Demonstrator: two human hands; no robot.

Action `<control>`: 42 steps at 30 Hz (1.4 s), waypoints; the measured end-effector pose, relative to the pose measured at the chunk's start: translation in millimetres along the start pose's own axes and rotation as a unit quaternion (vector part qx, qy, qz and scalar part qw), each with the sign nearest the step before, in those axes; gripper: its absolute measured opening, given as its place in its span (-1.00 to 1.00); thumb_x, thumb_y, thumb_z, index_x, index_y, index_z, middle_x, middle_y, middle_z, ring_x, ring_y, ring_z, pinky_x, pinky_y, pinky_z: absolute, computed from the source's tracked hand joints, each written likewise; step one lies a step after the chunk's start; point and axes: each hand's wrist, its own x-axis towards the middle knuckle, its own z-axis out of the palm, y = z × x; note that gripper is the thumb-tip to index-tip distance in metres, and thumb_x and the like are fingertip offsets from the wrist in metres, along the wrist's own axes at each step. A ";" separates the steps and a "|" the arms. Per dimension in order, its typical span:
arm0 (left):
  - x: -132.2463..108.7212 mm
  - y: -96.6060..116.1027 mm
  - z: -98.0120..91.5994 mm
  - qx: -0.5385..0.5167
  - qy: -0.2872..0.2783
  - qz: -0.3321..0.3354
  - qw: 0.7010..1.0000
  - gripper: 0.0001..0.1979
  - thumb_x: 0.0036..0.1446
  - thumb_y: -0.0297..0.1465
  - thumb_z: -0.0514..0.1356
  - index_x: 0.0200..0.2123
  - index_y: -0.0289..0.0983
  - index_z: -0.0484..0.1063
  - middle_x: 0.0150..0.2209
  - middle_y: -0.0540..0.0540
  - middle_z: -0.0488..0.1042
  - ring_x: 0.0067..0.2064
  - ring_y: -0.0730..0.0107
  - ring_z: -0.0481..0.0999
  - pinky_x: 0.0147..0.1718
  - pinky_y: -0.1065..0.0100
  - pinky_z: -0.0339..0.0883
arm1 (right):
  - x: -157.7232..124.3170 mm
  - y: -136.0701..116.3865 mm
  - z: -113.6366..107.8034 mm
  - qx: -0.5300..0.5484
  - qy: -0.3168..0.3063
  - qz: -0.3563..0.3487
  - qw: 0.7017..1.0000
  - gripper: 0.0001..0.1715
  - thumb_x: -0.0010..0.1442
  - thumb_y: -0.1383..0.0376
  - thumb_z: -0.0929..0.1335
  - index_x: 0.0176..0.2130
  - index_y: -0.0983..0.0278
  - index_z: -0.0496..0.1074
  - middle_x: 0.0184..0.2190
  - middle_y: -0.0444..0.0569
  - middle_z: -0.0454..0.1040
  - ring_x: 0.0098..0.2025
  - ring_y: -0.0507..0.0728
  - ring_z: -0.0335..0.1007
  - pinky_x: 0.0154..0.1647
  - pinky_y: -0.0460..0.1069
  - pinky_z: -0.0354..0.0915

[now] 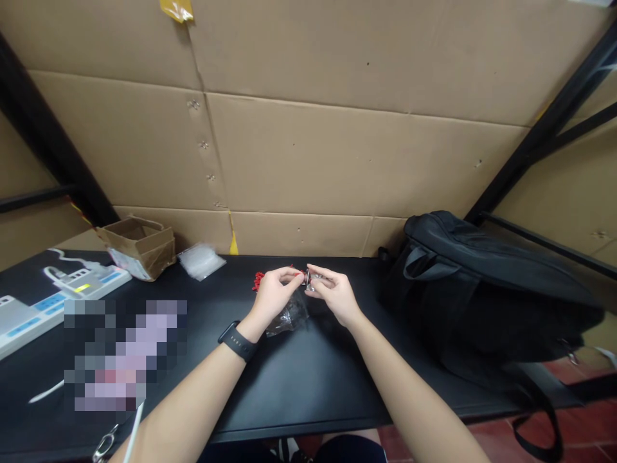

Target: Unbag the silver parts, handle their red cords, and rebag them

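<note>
Over the black tabletop, my two hands meet with their fingertips close together. My left hand (277,294), with a black watch on the wrist, is closed in a pinch on a small red piece (299,274). My right hand (340,297) is closed too, its thumb and fingers around a small shiny piece (308,278) whose kind is too small to make out. Behind my left hand lies a pile of small red pieces (258,280), partly hidden by it. Below the hands rests a crumpled clear plastic bag (289,319) with dark contents.
A black backpack (482,289) stands on the right, its strap hanging past the table edge. To the left are a white power strip (91,283), an open cardboard box (144,244) and a stack of clear plastic bags (200,260). A cardboard wall (308,161) closes off the back.
</note>
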 end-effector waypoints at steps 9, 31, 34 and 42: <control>-1.7 18.8 -19.0 0.163 -0.062 0.034 0.984 -0.74 0.25 -0.21 0.15 -0.20 -0.22 0.56 -0.21 -0.11 0.65 -0.17 0.26 0.62 -0.14 0.32 0.43 | 1.9 0.5 -3.3 -0.087 0.006 -0.042 0.995 -0.36 -0.06 0.18 0.58 0.02 0.25 0.51 -0.04 0.07 0.55 -0.01 0.28 0.53 -0.19 0.12 0.58; -11.2 12.6 -34.2 0.482 -0.248 0.102 0.834 -0.52 -0.11 -0.22 0.46 -0.06 -0.09 0.56 -0.09 -0.07 0.60 -0.07 0.11 0.55 -0.08 0.27 0.34 | -4.3 -12.0 -22.7 -0.549 -0.227 -0.131 0.794 -0.66 -0.11 0.38 0.59 -0.25 0.26 0.60 -0.32 -0.07 0.60 -0.25 0.14 0.50 -0.17 -0.04 0.28; -10.9 12.3 -33.2 0.468 -0.254 0.106 0.840 -0.57 -0.10 -0.22 0.46 -0.09 -0.08 0.59 -0.10 -0.09 0.61 -0.07 0.10 0.54 -0.06 0.26 0.32 | -4.9 -7.1 -17.8 -0.536 -0.212 -0.126 0.807 -0.64 -0.12 0.37 0.60 -0.26 0.24 0.58 -0.35 -0.10 0.59 -0.28 0.12 0.49 -0.21 -0.05 0.27; -7.9 2.7 -36.8 0.423 -0.262 0.117 0.859 -0.57 -0.13 -0.21 0.47 -0.10 0.00 0.61 -0.07 -0.06 0.60 -0.02 0.07 0.52 -0.01 0.25 0.28 | -2.9 -2.3 -15.8 -0.492 -0.190 -0.106 0.843 -0.65 -0.16 0.27 0.63 -0.34 0.26 0.57 -0.38 -0.08 0.54 -0.32 0.11 0.43 -0.31 -0.06 0.28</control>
